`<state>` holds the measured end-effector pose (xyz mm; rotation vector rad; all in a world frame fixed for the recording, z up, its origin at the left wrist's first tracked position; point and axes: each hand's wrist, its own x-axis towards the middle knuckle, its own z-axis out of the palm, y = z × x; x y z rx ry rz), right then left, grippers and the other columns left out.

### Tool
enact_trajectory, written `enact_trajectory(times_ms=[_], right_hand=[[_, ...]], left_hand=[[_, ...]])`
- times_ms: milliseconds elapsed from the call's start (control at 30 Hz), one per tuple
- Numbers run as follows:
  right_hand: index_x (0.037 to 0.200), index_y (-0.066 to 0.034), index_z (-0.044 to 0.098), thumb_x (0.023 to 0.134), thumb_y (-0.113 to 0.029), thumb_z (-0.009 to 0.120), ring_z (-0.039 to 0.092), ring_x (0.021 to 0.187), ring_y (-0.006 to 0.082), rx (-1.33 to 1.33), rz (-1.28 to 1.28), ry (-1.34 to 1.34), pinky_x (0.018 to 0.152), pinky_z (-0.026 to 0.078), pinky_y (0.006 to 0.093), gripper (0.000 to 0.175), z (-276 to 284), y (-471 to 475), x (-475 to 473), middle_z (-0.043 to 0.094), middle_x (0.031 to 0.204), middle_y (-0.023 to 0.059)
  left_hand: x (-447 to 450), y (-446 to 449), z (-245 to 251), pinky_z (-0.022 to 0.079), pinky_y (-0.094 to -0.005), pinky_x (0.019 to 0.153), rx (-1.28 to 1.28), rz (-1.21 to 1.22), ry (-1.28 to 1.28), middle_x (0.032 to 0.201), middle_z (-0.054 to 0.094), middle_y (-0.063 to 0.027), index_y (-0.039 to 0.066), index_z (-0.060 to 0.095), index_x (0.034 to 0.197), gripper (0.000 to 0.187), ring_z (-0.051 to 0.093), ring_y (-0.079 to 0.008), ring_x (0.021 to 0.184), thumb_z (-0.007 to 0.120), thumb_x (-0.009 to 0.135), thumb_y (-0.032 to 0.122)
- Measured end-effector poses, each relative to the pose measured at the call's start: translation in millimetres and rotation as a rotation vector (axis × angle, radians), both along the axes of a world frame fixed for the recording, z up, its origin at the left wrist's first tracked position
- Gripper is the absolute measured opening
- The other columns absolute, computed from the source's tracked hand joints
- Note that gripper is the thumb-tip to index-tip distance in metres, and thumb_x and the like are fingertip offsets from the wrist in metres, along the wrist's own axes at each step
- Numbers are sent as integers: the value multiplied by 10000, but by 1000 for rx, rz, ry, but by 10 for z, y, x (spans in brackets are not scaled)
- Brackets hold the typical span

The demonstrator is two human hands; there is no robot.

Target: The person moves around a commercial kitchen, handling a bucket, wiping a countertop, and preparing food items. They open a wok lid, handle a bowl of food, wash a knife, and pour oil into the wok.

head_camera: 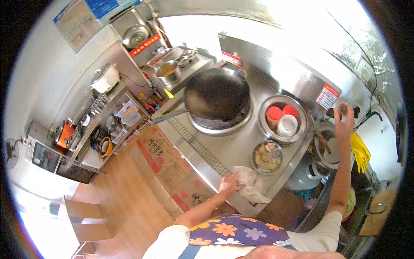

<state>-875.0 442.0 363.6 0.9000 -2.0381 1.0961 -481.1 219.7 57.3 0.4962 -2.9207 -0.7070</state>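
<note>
My left hand rests on a crumpled pale cloth at the front corner of the steel stove counter. Raised at the right, my right hand has its fingers round a small brownish object, too blurred to name, by the wall. A dark wok sits tilted on the burner ring, its handle towards the left. Beside it a steel basin holds jars, red-lidded and clear. Nearer to me is a bowl of pale food pieces under clear film.
Yellow rubber gloves hang below my right hand. A gas cylinder and a pot with a wooden-handled utensil are right of the counter. Flattened cardboard covers the floor. Left stands a shelf unit with a rice cooker.
</note>
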Motion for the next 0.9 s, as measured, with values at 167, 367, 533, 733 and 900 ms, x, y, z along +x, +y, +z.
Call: enact_trajectory(times_ms=[167,367,533,733,900], right_hand=[[893,-75,484,822,-44,612,512,729,85,-270,299,-138,645,424,213,150,613,-462,1710,581,881,35],[916,-88,527,893,-184,546,547,567,73,-255,516,-782,425,403,181,100,585,-1518,3570,648,775,70],[882,-43,574,891,-137,567,554,535,89,-105,966,-1197,460,471,209,95,-432,-3022,4849,659,796,114],[822,-59,582,856,-176,644,559,580,80,164,1001,-1476,510,440,214,137,-1510,-4298,6051,598,760,9],[940,-25,588,870,-138,625,589,778,90,370,1189,-1328,694,481,236,137,-1703,-5217,6291,622,909,34]], left_hand=[[564,-206,79,405,-410,974,261,-93,444,1358,404,-142,63,399,1283,460,420,-325,1227,538,847,109],[2614,-963,177,441,-393,920,527,0,23,1142,580,-162,57,577,1102,295,522,-307,1112,426,893,201],[4436,-1526,148,479,-423,838,445,480,-258,1023,638,-159,81,610,1078,319,600,-341,966,431,890,266],[5416,-1695,-226,487,-411,817,555,956,-132,985,649,-173,88,619,1089,340,616,-330,956,487,864,305],[5440,-2229,-336,470,-405,855,675,981,-101,1036,638,-167,41,623,1063,372,596,-336,1000,468,872,320]])
